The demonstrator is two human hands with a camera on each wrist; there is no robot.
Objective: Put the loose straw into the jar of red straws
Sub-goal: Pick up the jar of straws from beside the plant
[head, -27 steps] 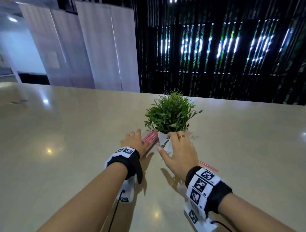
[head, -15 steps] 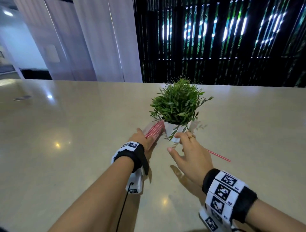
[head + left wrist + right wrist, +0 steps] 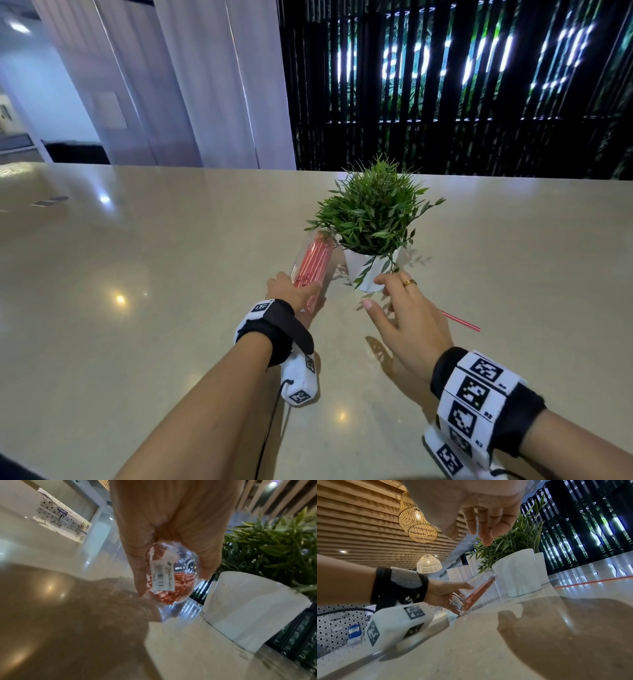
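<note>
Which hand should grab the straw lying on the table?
The right hand. It is open, empty and beside the thin loose red straw on the beige table. The left hand grips the tilted clear glass jar of red straws.

A broad, glossy beige stone-look desk carries everything, its polished top mirroring ceiling lights as bright spots. A white ceramic pot of bushy green artificial plant stands upright on it. One thin red plastic straw lies flat on the desk near the pot, on its near right side, apart from it. Far left of the pot, a small flat dark patch shows, too small to identify.
</note>
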